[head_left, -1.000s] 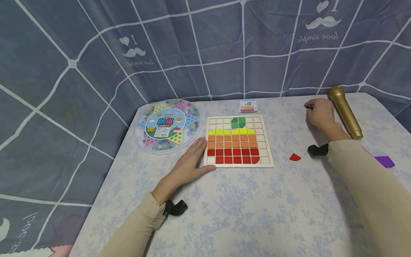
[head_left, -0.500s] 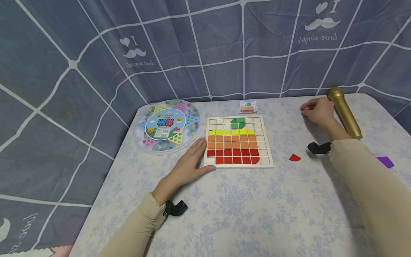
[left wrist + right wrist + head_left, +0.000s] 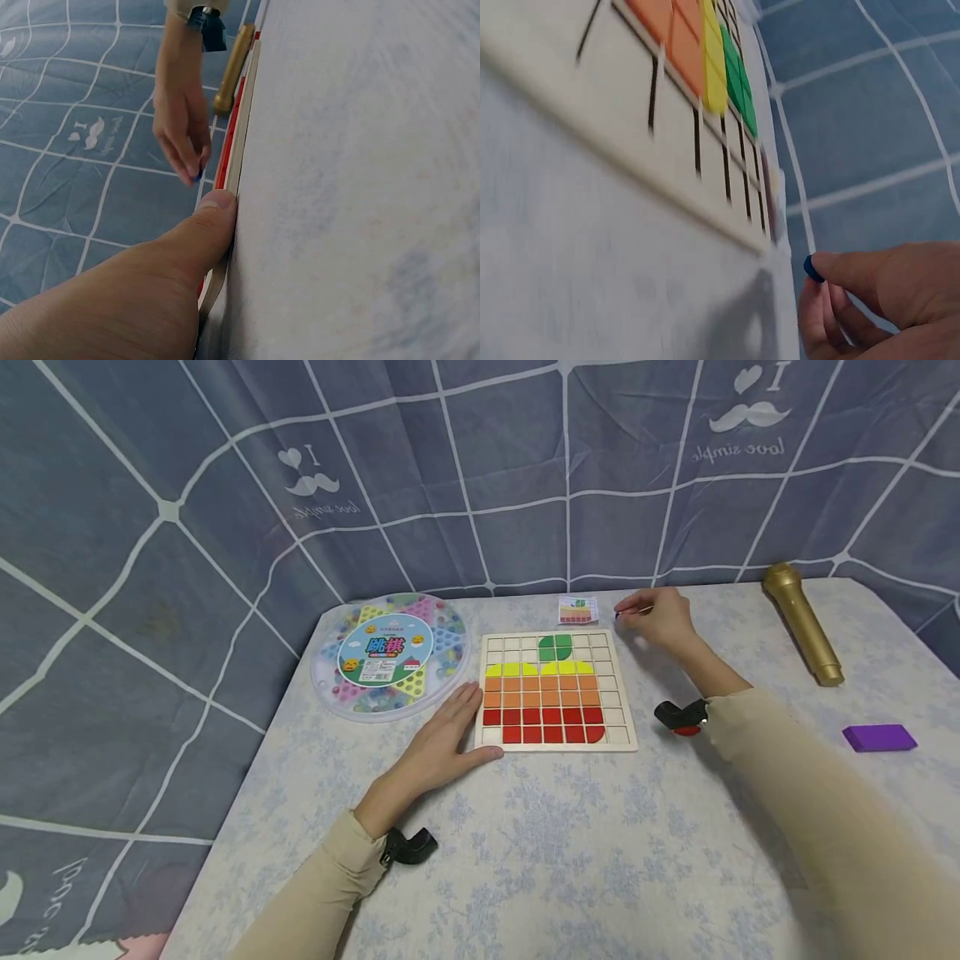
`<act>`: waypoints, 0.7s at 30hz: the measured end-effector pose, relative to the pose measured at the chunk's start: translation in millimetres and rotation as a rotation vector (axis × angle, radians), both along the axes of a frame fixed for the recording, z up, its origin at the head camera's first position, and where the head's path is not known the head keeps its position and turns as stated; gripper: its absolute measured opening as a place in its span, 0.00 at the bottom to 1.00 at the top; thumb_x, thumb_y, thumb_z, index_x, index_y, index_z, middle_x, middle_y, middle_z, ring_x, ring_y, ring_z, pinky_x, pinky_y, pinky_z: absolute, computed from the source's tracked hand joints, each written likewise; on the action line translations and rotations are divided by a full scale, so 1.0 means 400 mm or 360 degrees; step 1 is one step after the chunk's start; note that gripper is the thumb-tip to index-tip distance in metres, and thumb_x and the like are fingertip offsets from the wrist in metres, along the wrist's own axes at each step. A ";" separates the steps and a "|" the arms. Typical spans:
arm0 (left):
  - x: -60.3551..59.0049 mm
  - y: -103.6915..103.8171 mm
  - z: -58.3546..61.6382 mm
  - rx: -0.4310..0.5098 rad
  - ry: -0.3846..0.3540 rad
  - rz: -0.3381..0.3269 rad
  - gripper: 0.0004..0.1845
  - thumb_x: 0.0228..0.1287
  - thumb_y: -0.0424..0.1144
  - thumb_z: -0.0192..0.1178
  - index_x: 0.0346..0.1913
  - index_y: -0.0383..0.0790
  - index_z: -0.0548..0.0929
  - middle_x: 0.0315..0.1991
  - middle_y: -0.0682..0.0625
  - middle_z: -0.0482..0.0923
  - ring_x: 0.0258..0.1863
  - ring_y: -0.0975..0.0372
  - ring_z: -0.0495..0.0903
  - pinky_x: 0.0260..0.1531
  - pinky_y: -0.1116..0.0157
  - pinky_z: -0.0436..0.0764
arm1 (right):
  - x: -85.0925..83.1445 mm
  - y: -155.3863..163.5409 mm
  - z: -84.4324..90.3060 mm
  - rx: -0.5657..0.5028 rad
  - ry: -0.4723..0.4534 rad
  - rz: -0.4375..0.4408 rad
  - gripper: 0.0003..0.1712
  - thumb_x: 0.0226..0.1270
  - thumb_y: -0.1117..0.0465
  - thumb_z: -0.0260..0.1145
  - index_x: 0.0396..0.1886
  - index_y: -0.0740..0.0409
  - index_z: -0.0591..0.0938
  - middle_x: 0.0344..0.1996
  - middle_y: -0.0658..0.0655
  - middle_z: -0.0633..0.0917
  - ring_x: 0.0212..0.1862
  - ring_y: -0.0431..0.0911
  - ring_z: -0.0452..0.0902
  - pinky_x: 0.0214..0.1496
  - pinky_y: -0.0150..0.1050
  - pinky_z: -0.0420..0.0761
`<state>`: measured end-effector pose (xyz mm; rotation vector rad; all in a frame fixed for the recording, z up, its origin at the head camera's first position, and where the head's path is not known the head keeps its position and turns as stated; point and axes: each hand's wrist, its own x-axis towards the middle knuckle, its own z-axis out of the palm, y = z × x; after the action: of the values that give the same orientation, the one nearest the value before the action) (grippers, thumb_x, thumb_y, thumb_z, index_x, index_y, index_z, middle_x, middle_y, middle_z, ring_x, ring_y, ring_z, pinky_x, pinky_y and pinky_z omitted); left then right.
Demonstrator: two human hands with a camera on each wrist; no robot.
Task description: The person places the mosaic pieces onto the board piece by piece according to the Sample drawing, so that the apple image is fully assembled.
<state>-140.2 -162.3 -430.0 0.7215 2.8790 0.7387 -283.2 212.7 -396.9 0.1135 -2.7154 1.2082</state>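
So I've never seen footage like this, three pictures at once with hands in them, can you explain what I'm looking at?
These are a person's two bare hands, filmed by three cameras at one moment. The wide picture comes from a camera on the head; the other two come from cameras strapped to each wrist.

On the table lies a wooden grid board partly filled with red, orange, yellow and green tiles. Beside it are a round game box, a small picture card, a gold microphone and a purple block.

The left hand rests flat against the board's edge. The right hand pinches a small blue piece near the board's far corner.
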 end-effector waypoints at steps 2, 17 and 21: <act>0.000 0.000 0.000 0.0000 -0.0005 0.0000 0.54 0.69 0.61 0.68 0.84 0.34 0.53 0.86 0.42 0.49 0.86 0.50 0.45 0.83 0.47 0.54 | 0.001 -0.043 0.002 -0.0015 -0.0017 0.0024 0.10 0.68 0.67 0.71 0.47 0.64 0.91 0.37 0.64 0.91 0.30 0.32 0.77 0.32 0.26 0.72; 0.001 -0.003 -0.003 0.0005 -0.0003 -0.0005 0.55 0.69 0.61 0.67 0.84 0.34 0.52 0.86 0.42 0.48 0.87 0.51 0.44 0.82 0.46 0.55 | 0.044 -0.279 -0.030 -0.0092 -0.0007 0.0328 0.06 0.70 0.67 0.73 0.41 0.66 0.91 0.35 0.65 0.91 0.40 0.57 0.86 0.57 0.52 0.79; 0.001 -0.001 -0.002 0.0012 0.0002 -0.0004 0.55 0.69 0.61 0.68 0.84 0.34 0.53 0.86 0.42 0.48 0.87 0.51 0.45 0.82 0.46 0.55 | 0.045 -0.307 -0.038 -0.0055 0.0048 0.0309 0.04 0.68 0.68 0.75 0.37 0.66 0.91 0.32 0.65 0.90 0.38 0.57 0.86 0.54 0.50 0.80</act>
<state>-139.9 -162.6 -430.8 0.7268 2.8776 0.7498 -265.1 90.0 -412.2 0.3960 -2.7074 1.2906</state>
